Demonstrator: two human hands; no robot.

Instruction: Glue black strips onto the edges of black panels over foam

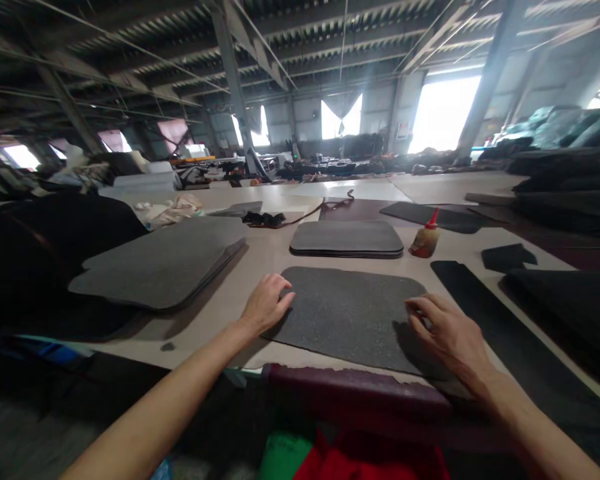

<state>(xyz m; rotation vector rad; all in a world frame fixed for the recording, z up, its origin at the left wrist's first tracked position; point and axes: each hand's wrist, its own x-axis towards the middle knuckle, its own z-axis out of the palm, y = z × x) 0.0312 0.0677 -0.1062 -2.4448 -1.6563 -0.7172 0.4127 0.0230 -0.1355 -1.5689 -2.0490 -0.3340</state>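
A dark grey felt-like mat (350,313) with rounded corners lies flat on the table (260,257) in front of me. My left hand (266,304) rests on the mat's left edge, fingers curled down onto it. My right hand (447,331) lies on the mat's right edge, fingers bent and pressing the surface. Neither hand lifts the mat. Just beyond it sits a neat stack of similar mats (347,238).
A bigger pile of grey mats (163,261) lies at the left. A glue bottle with a red nozzle (425,240) stands right of the small stack. Dark strips and fabric (510,320) cover the right side. A maroon piece (355,390) hangs over the near edge.
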